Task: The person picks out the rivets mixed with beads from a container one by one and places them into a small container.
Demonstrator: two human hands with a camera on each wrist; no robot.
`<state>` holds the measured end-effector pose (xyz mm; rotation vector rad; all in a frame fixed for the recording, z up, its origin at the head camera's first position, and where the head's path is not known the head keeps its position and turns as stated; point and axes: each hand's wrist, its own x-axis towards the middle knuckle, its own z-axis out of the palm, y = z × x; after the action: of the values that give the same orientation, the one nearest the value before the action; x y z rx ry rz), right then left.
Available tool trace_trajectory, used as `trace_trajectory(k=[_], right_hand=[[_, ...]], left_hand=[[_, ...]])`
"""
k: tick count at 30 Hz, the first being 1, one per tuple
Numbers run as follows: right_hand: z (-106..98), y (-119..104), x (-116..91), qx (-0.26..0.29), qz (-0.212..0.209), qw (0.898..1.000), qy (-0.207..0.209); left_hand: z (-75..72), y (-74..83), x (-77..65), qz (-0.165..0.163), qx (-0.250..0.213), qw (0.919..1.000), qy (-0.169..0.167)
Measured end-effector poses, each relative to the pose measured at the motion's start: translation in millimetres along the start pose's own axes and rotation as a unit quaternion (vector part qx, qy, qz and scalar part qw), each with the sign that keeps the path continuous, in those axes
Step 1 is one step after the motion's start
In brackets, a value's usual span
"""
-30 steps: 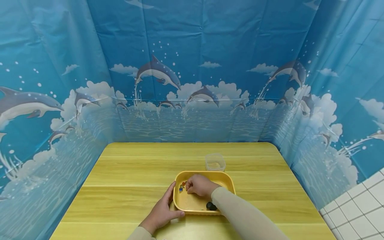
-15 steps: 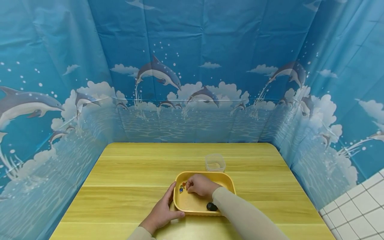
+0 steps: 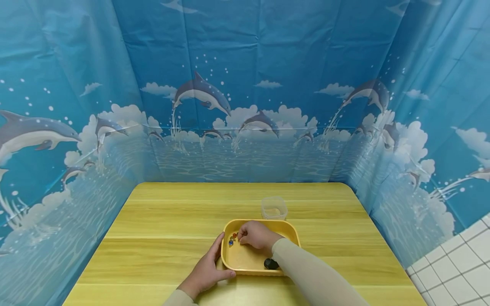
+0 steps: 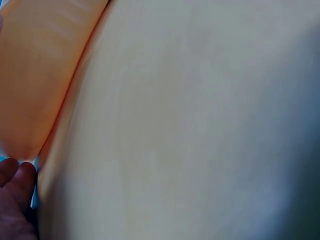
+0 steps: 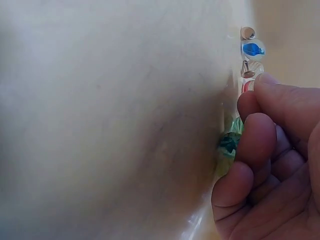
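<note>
A yellow bin [image 3: 250,270] stands on the table. My left hand [image 3: 207,267] lies at its left front corner, fingers straight along the left wall and thumb at the front. In the left wrist view, fingertips [image 4: 22,175] show beside the bin's orange-looking wall [image 4: 45,75]. Inside the bin my right hand [image 3: 257,235] has curled fingers, with thumb and forefinger pinching at a marble [image 5: 247,86] with red in it. A blue-cored marble [image 5: 253,49] and a few others sit in a row beside it. A green marble [image 5: 230,143] is partly hidden behind the fingers.
A clear plastic container [image 3: 274,208] stands just behind the bin on the yellow wood-look table [image 3: 164,221]. A black rounded thing [image 3: 271,264] shows beside the right sleeve over the bin's front right. Blue dolphin-print curtains [image 3: 245,157] enclose the table.
My right hand stays at the marbles, its fingertips shifting very slightly. The black rounded thing has moved a little to the right. The left hand keeps its place on the bin.
</note>
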<state>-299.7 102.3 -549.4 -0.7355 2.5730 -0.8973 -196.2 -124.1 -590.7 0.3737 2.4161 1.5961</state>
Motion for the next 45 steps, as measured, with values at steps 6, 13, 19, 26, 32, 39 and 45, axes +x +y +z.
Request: trace_trajectory(k=[6,13,19,26,32,39,45], right_hand=[[-3,0,-1,0.000,0.010,1.000,0.000],[-5,1,-4,0.022,0.021,1.000,0.006],[-7,2,-5,0.024,0.019,1.000,0.008],[-8,3,-4,0.026,0.021,0.999,0.008],[-10,3,-6,0.032,0.012,0.999,0.008],[-18,1,-8,0.045,0.012,0.999,0.004],[-26,-1,-10,0.035,0.010,0.999,0.014]], left_hand=[[1.8,1.4,-2.1,-0.002,0.014,0.9999,0.004],[5.4,8.1,-2.9,0.014,0.030,0.9992,0.020],[6.8,15.2,0.7,0.016,0.049,0.9979,0.038],[9.5,13.9,6.5,0.024,0.049,0.9974,0.047],[11.2,10.2,4.4,0.016,0.051,0.9976,0.043],[10.3,8.5,4.4,0.002,0.038,0.9985,0.038],[10.8,5.6,6.7,-0.002,0.044,0.9984,0.036]])
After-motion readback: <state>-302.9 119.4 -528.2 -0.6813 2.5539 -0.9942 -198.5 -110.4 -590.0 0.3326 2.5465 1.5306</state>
